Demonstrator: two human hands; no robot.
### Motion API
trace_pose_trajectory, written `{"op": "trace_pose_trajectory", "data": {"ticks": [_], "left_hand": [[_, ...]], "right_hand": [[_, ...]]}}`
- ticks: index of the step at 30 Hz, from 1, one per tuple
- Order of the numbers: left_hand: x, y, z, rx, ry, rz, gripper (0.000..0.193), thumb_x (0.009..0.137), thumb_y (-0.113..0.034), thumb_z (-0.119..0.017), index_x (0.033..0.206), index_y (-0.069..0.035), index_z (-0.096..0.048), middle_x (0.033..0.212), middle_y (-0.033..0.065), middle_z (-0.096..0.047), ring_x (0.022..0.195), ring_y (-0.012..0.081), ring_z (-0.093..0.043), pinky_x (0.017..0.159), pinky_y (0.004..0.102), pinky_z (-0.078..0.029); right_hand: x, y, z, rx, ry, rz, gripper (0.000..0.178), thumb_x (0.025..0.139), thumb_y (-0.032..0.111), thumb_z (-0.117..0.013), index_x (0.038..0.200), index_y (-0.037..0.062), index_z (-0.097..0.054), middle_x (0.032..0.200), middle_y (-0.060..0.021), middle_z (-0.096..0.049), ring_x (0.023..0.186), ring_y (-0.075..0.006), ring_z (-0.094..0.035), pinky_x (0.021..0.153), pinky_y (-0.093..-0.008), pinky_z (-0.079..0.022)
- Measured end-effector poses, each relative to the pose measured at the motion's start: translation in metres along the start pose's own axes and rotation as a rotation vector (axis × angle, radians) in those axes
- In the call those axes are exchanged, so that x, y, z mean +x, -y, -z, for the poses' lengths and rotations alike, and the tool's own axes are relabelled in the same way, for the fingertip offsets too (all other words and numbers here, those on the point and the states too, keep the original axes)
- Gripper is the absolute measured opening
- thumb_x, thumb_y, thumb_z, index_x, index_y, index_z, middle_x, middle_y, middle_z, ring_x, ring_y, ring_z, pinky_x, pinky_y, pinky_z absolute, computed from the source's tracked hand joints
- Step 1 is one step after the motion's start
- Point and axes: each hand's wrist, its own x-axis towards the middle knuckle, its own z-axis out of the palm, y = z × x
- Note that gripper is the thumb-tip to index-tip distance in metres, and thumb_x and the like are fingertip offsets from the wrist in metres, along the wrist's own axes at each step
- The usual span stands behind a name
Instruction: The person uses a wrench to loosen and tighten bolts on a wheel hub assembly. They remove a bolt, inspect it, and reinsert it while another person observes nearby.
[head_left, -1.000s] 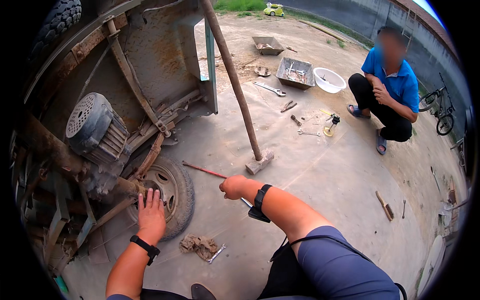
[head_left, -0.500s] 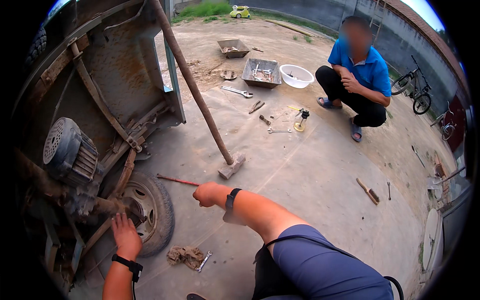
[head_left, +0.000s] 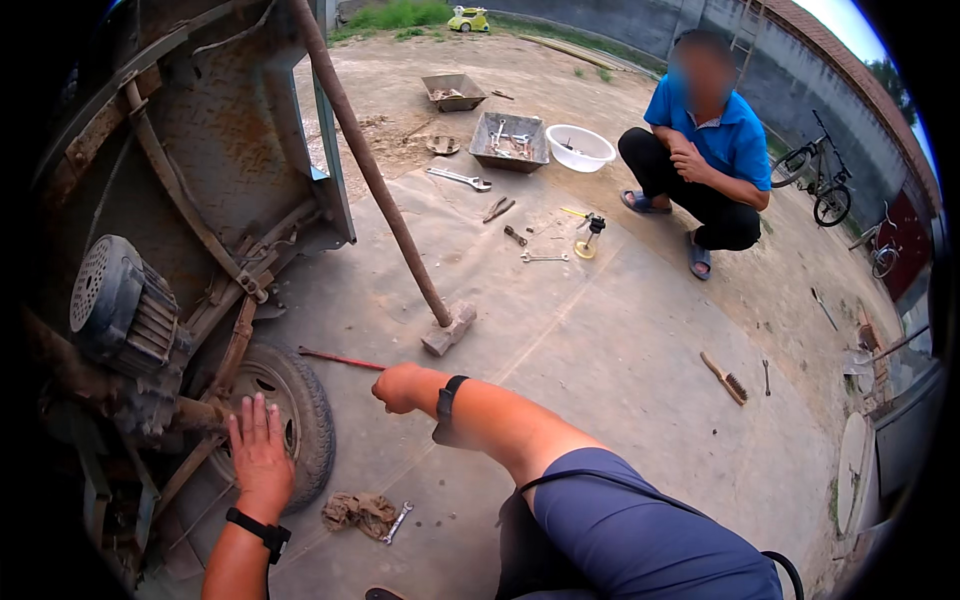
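Note:
My left hand (head_left: 258, 450) rests flat, fingers spread, on the tyre of a small wheel (head_left: 290, 415) under a rusty tipped-up vehicle frame (head_left: 215, 190). My right hand (head_left: 398, 387) is closed around the end of a thin red rod (head_left: 340, 358) that points left toward the wheel. Both wrists wear black bands. A sledgehammer (head_left: 447, 330) stands head-down on the concrete just beyond my right hand, its long rusty handle leaning up against the frame.
An electric motor (head_left: 120, 305) hangs left of the wheel. A rag (head_left: 358, 512) and a small spanner (head_left: 396, 522) lie near my left forearm. A person in a blue shirt (head_left: 705, 160) squats beyond scattered tools, metal trays (head_left: 508, 140) and a white basin (head_left: 580, 147). A brush (head_left: 724, 377) lies right.
The view has swung, shifting the scene. My left hand stays on the tyre, and my right hand keeps hold of the red rod near the hammer head.

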Motion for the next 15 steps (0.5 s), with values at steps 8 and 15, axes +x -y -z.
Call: {"op": "trace_pose_trajectory", "data": {"ticks": [8, 15], "left_hand": [[-0.01, 0.013, -0.024, 0.001, 0.088, 0.06, 0.085, 0.072, -0.021, -0.073, 0.146, 0.003, -0.038, 0.161, 0.0192, -0.021, 0.152, 0.0352, -0.013, 0.122, 0.0537, -0.008], [-0.022, 0.031, -0.042, 0.005, 0.18, 0.142, 0.085, 0.073, -0.019, -0.07, 0.146, 0.007, -0.036, 0.162, 0.0192, -0.02, 0.152, 0.0343, -0.011, 0.123, 0.0524, -0.006]], "right_hand": [[0.001, 0.003, 0.0, 0.029, -0.027, -0.015, 0.029, 0.081, 0.025, -0.072, 0.107, 0.0122, -0.072, 0.106, -0.0108, -0.072, 0.104, -0.0321, -0.067, 0.084, -0.0437, -0.055], [0.003, 0.001, -0.005, 0.021, -0.045, -0.012, 0.027, 0.08, 0.024, -0.073, 0.103, 0.0107, -0.073, 0.105, -0.0112, -0.073, 0.102, -0.0318, -0.068, 0.084, -0.0436, -0.055]]}}
